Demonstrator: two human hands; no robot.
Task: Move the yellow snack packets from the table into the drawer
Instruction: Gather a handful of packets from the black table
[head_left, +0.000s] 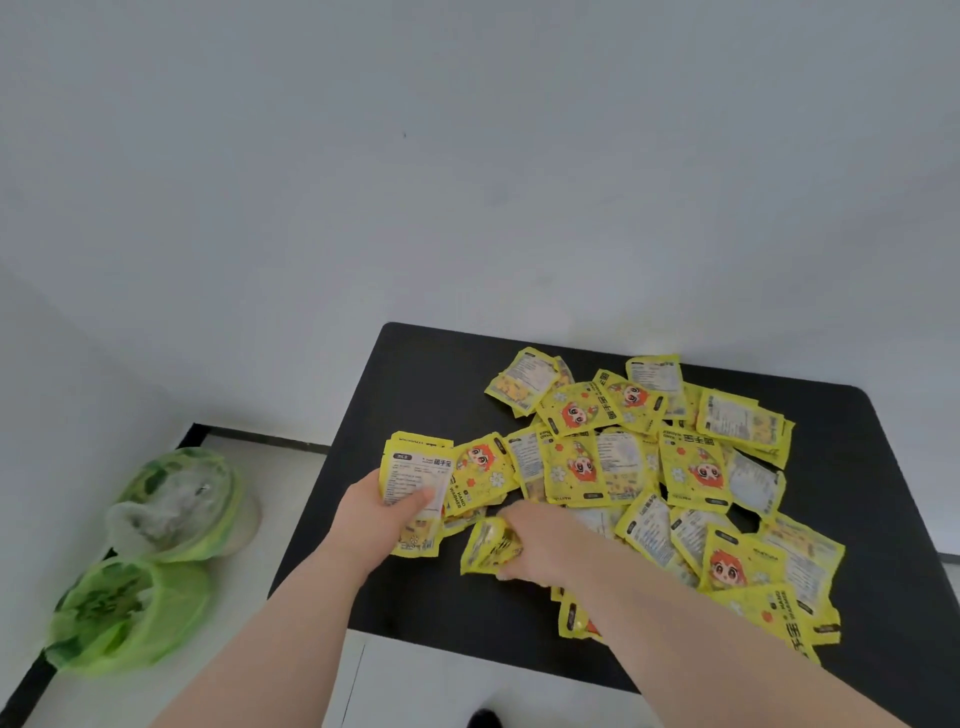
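Gathering packets off the table; the drawer is out of view.
Lower centre, the left hand (382, 514) clasps a small stack of packets (415, 467); the right hand (543, 545) grasps a single packet (485, 545), which should join the stack next. Beyond, the yellow pile (649, 467) covers the black table (415, 374), mid-right; packets read "HAND WARMER".

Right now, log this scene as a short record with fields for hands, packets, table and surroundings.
left hand: holds a stack of packets, thumb across the top one
right hand: fingers curl round a single packet; blurred
packet pile: loose, overlapping, on the table
table: black, rounded corners
surroundings: two green bags to the table's left
drawer: not visible
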